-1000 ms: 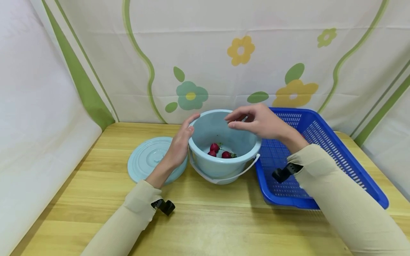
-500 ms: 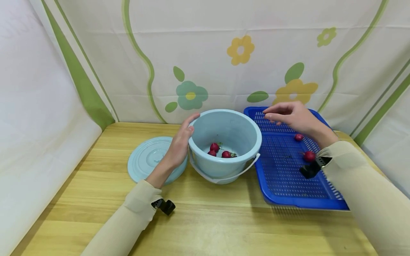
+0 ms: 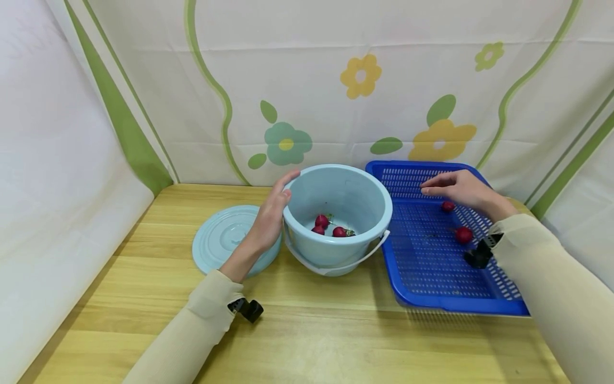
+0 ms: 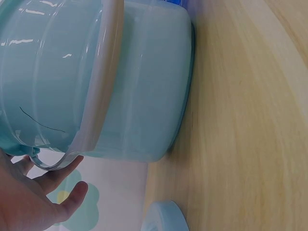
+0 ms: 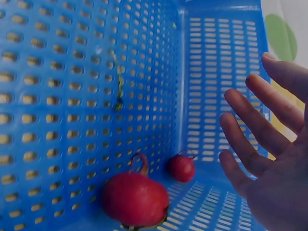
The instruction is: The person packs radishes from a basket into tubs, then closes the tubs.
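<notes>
Your left hand [image 3: 266, 221] rests flat on the bucket [image 3: 337, 250], right hand [image 3: 460, 188] hovers open-fingered over the basket's [image 3: 446, 304] radishes [image 3: 463, 234].

— How is the light?
— Bright, even, soft; only faint shadows lie under the bucket [image 3: 337, 218] and the blue basket [image 3: 446, 256] on the table [image 3: 307, 330].
— Any glare?
— White streaks on the bucket's wall in the left wrist view.
— Sharpness?
— The head view is crisp but bowed at the edges. In the right wrist view, the nearer radish [image 5: 134, 199] looks soft.
</notes>
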